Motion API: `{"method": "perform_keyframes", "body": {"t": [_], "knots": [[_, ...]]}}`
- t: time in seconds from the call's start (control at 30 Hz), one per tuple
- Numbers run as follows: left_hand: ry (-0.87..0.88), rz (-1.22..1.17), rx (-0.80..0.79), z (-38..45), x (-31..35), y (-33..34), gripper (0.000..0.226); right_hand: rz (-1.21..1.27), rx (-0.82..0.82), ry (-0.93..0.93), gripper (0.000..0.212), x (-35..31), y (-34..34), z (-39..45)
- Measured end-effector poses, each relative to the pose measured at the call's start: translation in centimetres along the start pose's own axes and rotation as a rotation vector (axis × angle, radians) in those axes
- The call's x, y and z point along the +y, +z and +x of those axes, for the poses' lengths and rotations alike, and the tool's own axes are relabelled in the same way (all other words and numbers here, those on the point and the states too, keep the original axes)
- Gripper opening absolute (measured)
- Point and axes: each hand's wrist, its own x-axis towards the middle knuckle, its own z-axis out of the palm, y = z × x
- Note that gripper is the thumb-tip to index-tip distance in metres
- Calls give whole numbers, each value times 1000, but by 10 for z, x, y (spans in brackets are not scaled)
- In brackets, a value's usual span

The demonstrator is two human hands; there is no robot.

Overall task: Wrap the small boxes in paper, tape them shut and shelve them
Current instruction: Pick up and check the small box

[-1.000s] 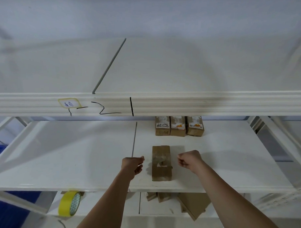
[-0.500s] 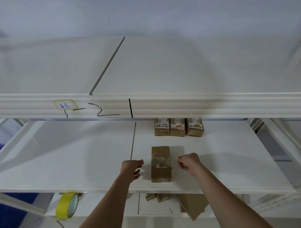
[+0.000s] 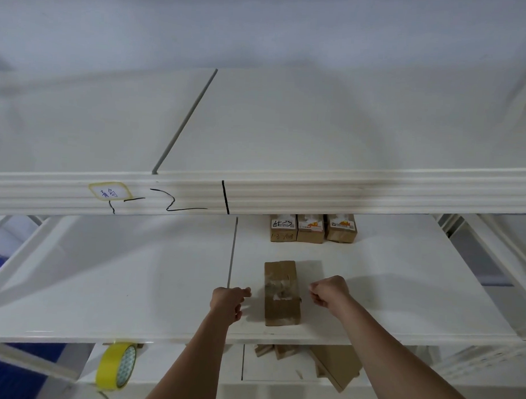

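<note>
wrapped box (image 3: 281, 292) on shelf (image 3: 133, 278); between hands, touching neither | left hand (image 3: 227, 301) loosely curled, holding nothing; right hand (image 3: 330, 294) clenched, holding nothing

Storeroom: white shelving (image 3: 345, 184), labelled boxes (image 3: 311, 229).
</note>
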Motion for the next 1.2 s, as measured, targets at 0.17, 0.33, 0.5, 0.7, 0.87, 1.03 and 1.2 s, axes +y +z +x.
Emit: {"method": "perform_keyframes", "body": {"t": [0.17, 0.33, 0.5, 0.7, 0.87, 1.03, 1.2], "knots": [[-29, -10, 22, 1, -4, 5, 19, -31, 32, 44, 13, 4, 10, 1], [-85, -23, 55, 1, -9, 12, 18, -60, 68, 81, 14, 8, 20, 5], [-79, 110, 160, 3, -18, 18, 35, -25, 30, 139, 15, 4, 22, -4], [-6, 254, 232, -2, -25, 29, 42, 5, 39, 151, 11, 5, 30, -3], [41, 178, 65, -13, -19, 39, 24, 29, 57, 178, 14, 5, 36, -7], [118, 287, 227, -22, -13, 40, 34, 87, 45, 204, 17, 3, 35, -9], [104, 237, 222, -22, -16, 46, 14, -11, 76, 179, 24, 6, 38, -17]]}}
